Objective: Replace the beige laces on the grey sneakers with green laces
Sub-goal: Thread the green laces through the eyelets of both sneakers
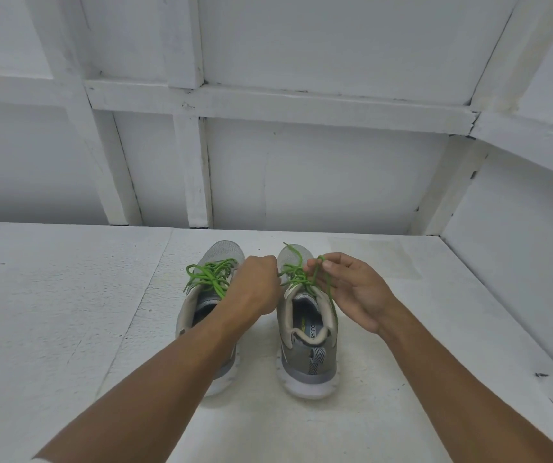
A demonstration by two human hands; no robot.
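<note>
- Two grey sneakers stand side by side on the white bench [68, 295], near its middle, with toes toward the far wall and heels on the near side.
- The left sneaker [226, 252] wears a tied green lace [210, 276]. Its loops and ends spread over the throat and spill toward the left edge of the shoe.
- The left forearm crosses above this shoe's heel and hides most of its right side.
- The right sneaker [297, 365] is threaded with a loose green lace [297, 278], which bunches over the upper eyelets.
- One end of that lace points away over the toe, and one strand trails down along the right side of the collar.
- The left hand [255, 285] hovers between the two shoes, clenched. Its fingertips pinch a strand of the loose green lace at the right sneaker's left edge.
- The right hand [352, 290] is raised above the right sneaker's throat with the palm turned leftward. Thumb and forefinger grasp a small raised loop of the same lace, and the other fingers curl loosely.
- A white panelled wall [318, 178] with battens rises behind the bench and continues along the right side.
</note>
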